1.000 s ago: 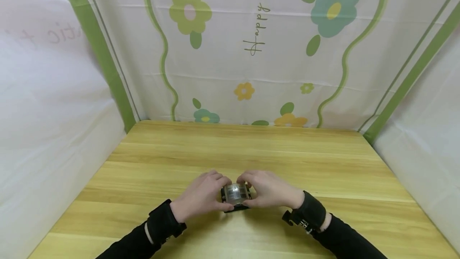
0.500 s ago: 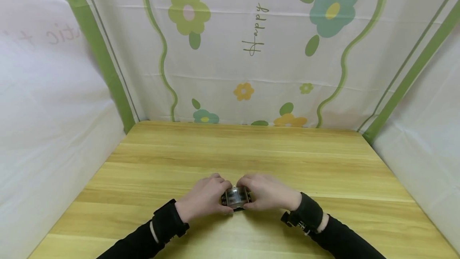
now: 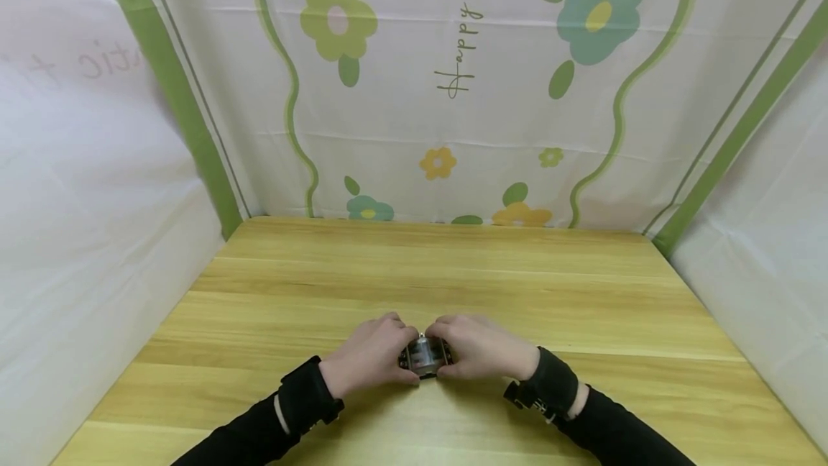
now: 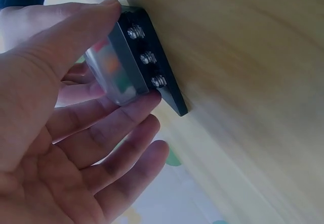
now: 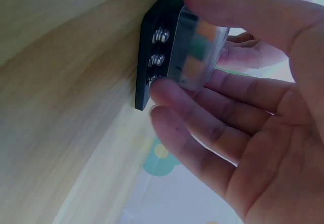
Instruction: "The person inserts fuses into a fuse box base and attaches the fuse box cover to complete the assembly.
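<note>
A small electrical device (image 3: 425,357) with a black base and a clear plastic cover sits at the near middle of the table, between both hands. My left hand (image 3: 370,352) grips its left end, thumb on the near side and fingers on the far side. Opposite it, my right hand (image 3: 484,351) holds the right end the same way. The left wrist view shows a row of silver screw terminals (image 4: 147,57) along the base. Similar screws (image 5: 158,59) appear in the right wrist view, beside the clear cover (image 5: 195,57). What lies inside the cover is blurred.
The light wooden table (image 3: 440,265) extends behind and to both sides of the hands. A white floral curtain (image 3: 388,113) hangs at the back, with white cloth walls (image 3: 97,236) at left and right. Black bands (image 3: 309,395) with small cameras wrap both wrists.
Over the last second the device has levelled and shifted slightly toward the near edge, with both hands keeping hold. Since half a second ago there is hardly any movement.
</note>
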